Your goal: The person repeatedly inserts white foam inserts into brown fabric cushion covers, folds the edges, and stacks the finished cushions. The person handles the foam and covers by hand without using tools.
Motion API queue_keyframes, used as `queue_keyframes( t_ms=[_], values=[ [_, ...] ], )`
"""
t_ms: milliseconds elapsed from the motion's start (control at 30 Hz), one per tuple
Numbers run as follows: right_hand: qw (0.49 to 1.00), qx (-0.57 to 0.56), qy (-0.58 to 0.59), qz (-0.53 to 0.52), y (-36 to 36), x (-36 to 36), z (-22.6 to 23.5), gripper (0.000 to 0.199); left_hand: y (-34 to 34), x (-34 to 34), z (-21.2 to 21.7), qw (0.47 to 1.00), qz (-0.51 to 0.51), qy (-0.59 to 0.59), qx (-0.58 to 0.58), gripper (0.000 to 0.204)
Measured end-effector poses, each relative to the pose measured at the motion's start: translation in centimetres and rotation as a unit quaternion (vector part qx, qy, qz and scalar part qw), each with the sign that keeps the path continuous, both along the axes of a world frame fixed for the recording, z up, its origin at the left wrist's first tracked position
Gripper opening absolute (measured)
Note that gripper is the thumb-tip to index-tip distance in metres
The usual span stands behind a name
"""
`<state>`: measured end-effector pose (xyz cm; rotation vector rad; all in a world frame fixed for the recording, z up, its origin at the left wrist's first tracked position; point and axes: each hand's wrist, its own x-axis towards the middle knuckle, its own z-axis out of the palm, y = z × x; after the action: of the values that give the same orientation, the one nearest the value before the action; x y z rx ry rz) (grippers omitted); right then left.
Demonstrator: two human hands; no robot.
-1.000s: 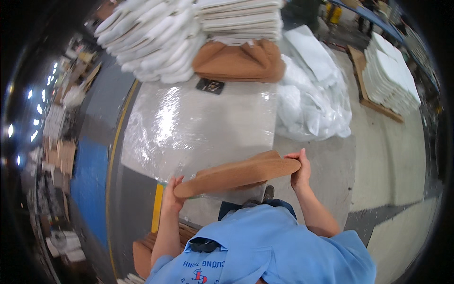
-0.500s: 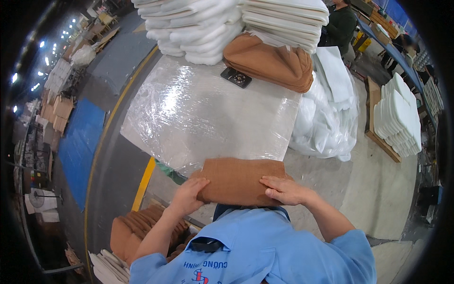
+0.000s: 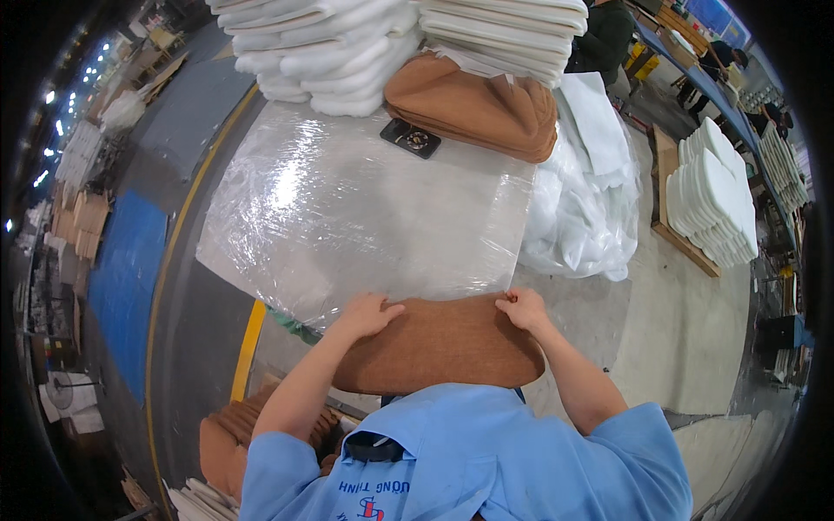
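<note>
A brown fabric cushion [image 3: 439, 346] lies flat against my front, its far edge at the near end of the plastic-wrapped table [image 3: 365, 226]. My left hand [image 3: 369, 314] is closed on the cushion's far left corner, thumb on top. At the far right corner my right hand [image 3: 524, 309] pinches the edge between thumb and fingers. The cushion's near side bulges in a rounded outline toward my blue shirt. Whether it has filling inside cannot be made out.
Tall stacks of white padding [image 3: 321, 52] stand at the table's far end, beside a folded brown bundle [image 3: 473, 104] and a black phone [image 3: 410, 138]. Bagged white material [image 3: 582, 208] is to the right. More brown cushions [image 3: 239, 443] sit low at my left. People work at far right.
Both hands have moved from the cushion's sides to its far corners and now grip the edge. The cushion has turned to show a wider, rounded near side. The view has shifted slightly.
</note>
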<state>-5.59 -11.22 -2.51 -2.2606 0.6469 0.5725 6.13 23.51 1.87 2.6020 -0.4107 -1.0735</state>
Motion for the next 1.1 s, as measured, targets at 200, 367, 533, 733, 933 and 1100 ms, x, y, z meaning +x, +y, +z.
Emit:
queue_keyframes(
  t_ms=[200,367,533,733,933,1100],
  values=[
    [0.983,0.142,0.046,-0.104,-0.7,1.3,2.3,0.025,-4.8,1.6,-2.2,0.988,-0.147,-0.036,-0.004,0.071],
    [0.859,0.397,0.077,-0.313,-0.5,1.4,2.0,0.023,-5.0,4.0,-3.8,0.990,-0.056,0.116,-0.060,0.065],
    [0.757,0.445,0.037,-0.477,2.1,3.0,-0.2,0.027,-2.3,3.3,-5.2,0.998,-0.054,0.027,0.005,0.051],
    [0.793,0.330,0.031,-0.511,4.1,3.4,-2.7,0.022,-2.1,-0.4,-7.2,0.994,0.004,-0.113,0.010,0.045],
    [0.854,0.266,-0.043,-0.446,5.3,2.4,-4.2,0.020,-2.8,-0.7,-8.2,0.988,0.023,-0.151,0.026,0.044],
    [0.853,0.286,-0.003,-0.437,4.0,2.6,-3.0,0.017,-3.1,0.7,-6.4,0.983,0.011,-0.178,-0.031,0.033]
  ],
)
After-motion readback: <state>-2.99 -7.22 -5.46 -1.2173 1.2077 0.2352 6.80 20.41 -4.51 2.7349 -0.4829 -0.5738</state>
